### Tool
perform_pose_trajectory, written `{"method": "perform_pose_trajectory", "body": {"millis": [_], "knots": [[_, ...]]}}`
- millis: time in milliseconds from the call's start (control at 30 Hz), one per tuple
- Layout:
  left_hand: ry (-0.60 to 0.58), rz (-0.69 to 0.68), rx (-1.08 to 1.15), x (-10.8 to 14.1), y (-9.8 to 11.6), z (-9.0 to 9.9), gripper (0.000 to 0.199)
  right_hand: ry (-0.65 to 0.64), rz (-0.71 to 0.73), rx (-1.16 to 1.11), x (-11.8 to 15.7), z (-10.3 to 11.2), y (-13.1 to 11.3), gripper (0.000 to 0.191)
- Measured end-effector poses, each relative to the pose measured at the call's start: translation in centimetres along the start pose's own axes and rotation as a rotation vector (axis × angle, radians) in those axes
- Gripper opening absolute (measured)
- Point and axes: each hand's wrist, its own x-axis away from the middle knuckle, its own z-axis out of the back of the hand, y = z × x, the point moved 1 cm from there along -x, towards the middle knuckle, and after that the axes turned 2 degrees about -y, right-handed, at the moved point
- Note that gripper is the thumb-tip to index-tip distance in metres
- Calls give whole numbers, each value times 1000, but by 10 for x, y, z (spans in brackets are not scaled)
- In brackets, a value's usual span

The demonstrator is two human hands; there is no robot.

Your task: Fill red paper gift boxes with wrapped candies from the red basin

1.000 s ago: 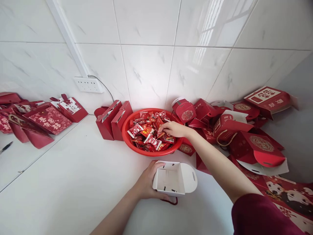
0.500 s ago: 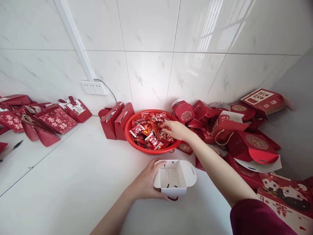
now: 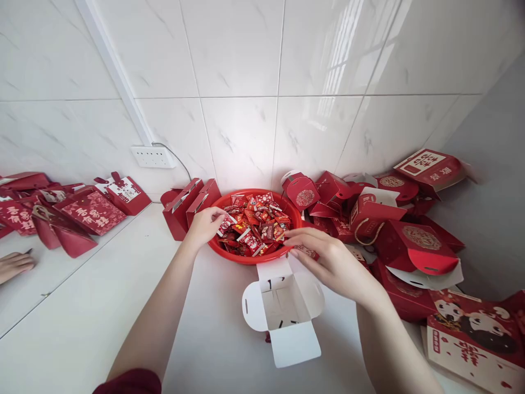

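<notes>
On my feed, the left hand (image 3: pixel 205 227) has thumb and forefinger drawn together at a wrapped packet (image 3: pixel 226 223); I can't tell whether they grip it. Right of those fingers, more packets fill the red basin (image 3: pixel 296 213): light and slick, I'd judge, best pinched by their ends. The open white box (image 3: pixel 282 302), probably creasable card best held by its walls, stands nearer me than the right hand's (image 3: pixel 334 257) parted, seemingly unladen fingers.

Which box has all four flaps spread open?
The box in front of the red basin: four flaps splay outward, baring its white inside, unlike the other boxes, which show mainly red outsides.
</notes>
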Motion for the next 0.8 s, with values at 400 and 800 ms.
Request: {"method": "perform_pose_trajectory", "body": {"millis": [400,800], "knots": [[-164,177,-163,-73,25,-77,23,-47,-1,173,40,21,-14,19],[7,135,82,-68,-3,-24,25,-19,-2,218,39,28,-10,21]]}}
